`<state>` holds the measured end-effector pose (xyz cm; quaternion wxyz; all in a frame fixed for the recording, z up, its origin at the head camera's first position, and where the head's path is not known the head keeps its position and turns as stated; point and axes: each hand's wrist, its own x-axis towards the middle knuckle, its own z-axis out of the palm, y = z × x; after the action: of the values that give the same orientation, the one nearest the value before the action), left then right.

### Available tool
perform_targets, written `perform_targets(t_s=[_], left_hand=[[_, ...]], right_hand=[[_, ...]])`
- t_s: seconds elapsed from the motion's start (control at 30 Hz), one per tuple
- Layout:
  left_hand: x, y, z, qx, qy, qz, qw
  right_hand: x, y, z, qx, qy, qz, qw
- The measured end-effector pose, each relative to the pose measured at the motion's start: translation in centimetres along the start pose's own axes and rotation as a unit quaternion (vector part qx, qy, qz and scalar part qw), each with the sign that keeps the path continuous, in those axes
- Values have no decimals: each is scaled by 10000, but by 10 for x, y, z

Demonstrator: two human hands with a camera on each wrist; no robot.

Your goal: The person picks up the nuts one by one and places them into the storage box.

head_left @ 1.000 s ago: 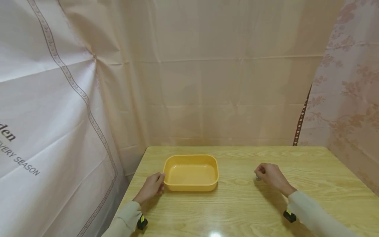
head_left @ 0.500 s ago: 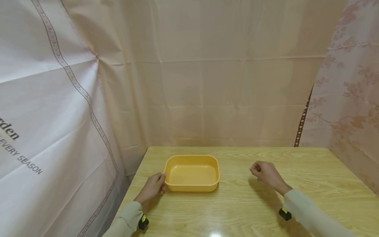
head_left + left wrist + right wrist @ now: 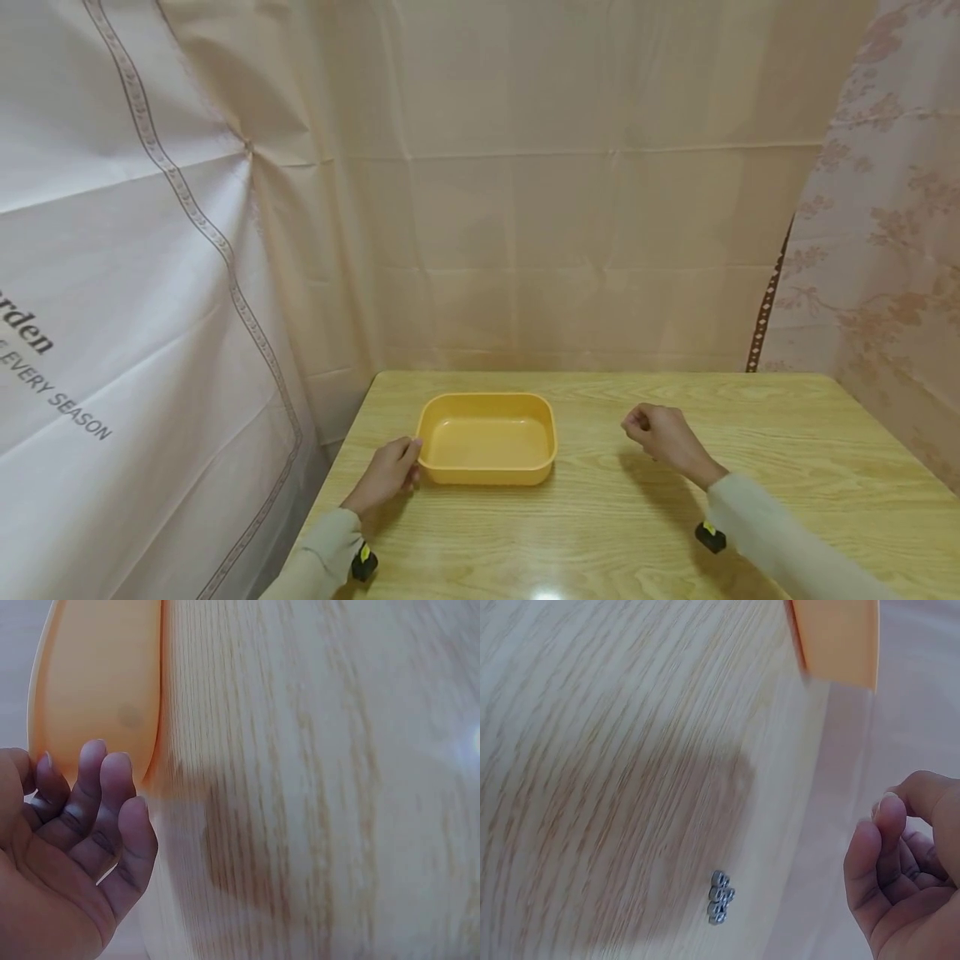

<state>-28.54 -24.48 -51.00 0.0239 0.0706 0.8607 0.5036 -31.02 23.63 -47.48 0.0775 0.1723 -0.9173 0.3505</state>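
An empty yellow-orange tray (image 3: 487, 397) sits on the left part of a wooden table (image 3: 600, 525). My left hand (image 3: 386, 477) rests against the tray's near left corner with loosely bent fingers (image 3: 105, 802) beside the tray wall (image 3: 97, 690). My right hand (image 3: 660, 433) hovers just above the table, right of the tray. Its fingers are curled and the thumb (image 3: 889, 814) presses on the forefinger in a pinch. Whatever it pinches is hidden. A small cluster of metal nuts (image 3: 721, 897) lies on the table below that hand. The tray's corner (image 3: 836, 637) shows beyond them.
Pale curtains hang close around the table: a white printed one on the left (image 3: 112, 292), beige at the back (image 3: 562, 208), floral on the right (image 3: 892, 250). The table's left edge (image 3: 330, 475) drops off beside my left hand. Bare wood lies between tray and right hand.
My right hand has risen from the nuts on the table and drifted left toward the tray, fingers still curled. The left hand and tray have not moved.
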Motion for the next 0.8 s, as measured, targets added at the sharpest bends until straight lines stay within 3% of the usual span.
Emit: perform_targets(t_s=[0.8], left_hand=[[-2,4,0,-7,-18,-137,9999]], right_hand=[[9,-19,13,241,-77,-214,9995]])
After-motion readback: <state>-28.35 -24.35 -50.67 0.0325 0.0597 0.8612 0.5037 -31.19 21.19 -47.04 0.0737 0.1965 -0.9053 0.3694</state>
